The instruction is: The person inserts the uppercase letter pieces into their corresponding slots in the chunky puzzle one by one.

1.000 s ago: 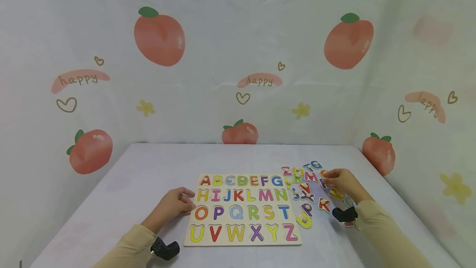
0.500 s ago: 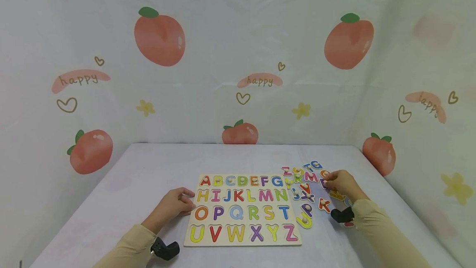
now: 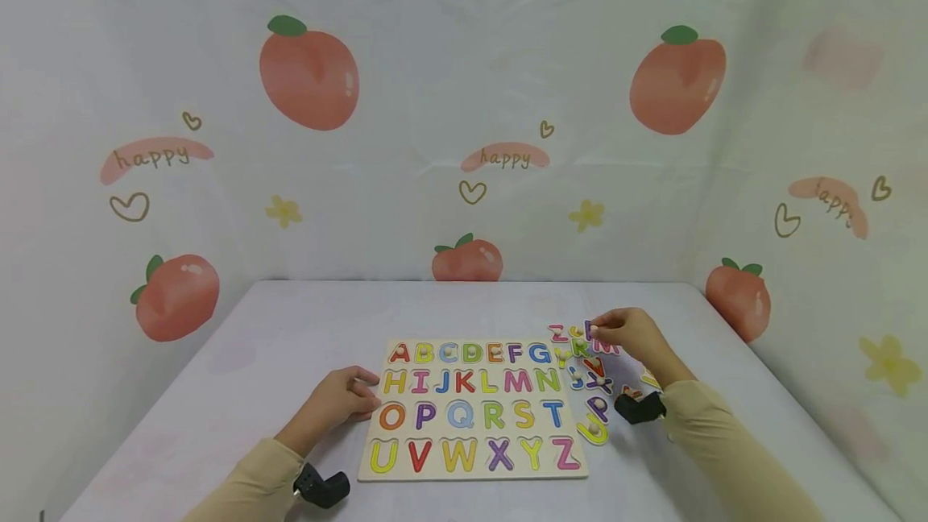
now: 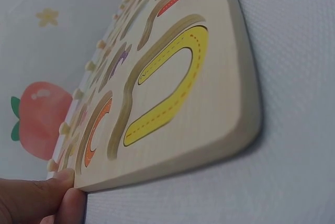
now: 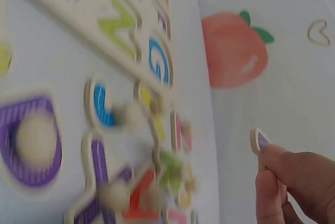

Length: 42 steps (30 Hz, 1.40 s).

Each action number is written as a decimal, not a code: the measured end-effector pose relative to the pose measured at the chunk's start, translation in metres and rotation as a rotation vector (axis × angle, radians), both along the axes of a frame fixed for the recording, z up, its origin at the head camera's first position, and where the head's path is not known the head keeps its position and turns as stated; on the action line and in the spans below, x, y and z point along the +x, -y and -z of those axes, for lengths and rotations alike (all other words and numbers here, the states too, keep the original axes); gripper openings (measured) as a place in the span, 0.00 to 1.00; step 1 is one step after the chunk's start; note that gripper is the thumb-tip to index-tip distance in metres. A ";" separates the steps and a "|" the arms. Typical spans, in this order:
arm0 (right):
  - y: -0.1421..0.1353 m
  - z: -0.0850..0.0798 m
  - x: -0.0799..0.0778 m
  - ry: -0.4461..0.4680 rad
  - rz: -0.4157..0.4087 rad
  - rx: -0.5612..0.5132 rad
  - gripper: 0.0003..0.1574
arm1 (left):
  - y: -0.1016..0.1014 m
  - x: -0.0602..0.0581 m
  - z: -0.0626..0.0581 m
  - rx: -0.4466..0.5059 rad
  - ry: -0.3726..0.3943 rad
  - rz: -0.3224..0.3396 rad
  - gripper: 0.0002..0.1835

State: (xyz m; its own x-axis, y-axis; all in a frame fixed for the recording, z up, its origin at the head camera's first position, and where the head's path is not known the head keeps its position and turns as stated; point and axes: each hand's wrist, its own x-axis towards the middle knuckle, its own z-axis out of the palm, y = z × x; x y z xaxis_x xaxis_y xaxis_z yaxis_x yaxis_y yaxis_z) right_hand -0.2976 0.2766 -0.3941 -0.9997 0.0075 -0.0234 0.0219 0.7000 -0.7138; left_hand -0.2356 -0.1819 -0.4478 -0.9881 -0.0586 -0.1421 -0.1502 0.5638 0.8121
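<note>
On one worktop (image 3: 312, 316), one alphabet board (image 3: 464, 475) with five fitted letters (image 3: 448, 353) is held by the left grip (image 3: 337, 395); one purple letter (image 5: 262, 140) is pinched by the right grip (image 3: 635, 335).

Two hands (image 3: 341, 395) (image 3: 638, 341) — one board (image 3: 540, 421), five seated letters (image 3: 472, 352), one pinched letter (image 5: 255, 140) — two wrist cameras (image 3: 322, 486) (image 3: 640, 408)
</note>
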 end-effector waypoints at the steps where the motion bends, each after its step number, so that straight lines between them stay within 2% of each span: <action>1: 0.007 0.000 -0.001 -0.007 -0.003 -0.008 0.22 | 0.000 0.000 0.000 -0.001 -0.001 0.000 0.21; 5: 0.035 0.003 -0.006 -0.052 -0.026 -0.058 0.18 | -0.001 0.000 0.000 0.001 0.004 -0.003 0.21; 10: 0.065 0.016 -0.013 -0.087 -0.045 -0.115 0.13 | -0.001 0.000 0.001 -0.001 0.009 -0.009 0.20; 15: 0.086 0.030 -0.021 -0.071 -0.051 -0.081 0.09 | 0.000 -0.001 0.002 -0.002 0.014 -0.019 0.20; 20: 0.103 0.035 -0.021 -0.039 -0.066 -0.047 0.07 | -0.001 -0.001 0.002 0.000 0.015 -0.021 0.20; 29: 0.115 0.038 -0.022 -0.010 -0.062 0.008 0.06 | -0.001 -0.001 -0.001 -0.001 0.025 -0.017 0.21; 42: 0.121 0.033 -0.019 0.033 -0.098 0.008 0.04 | -0.001 -0.001 0.001 -0.016 0.017 -0.014 0.21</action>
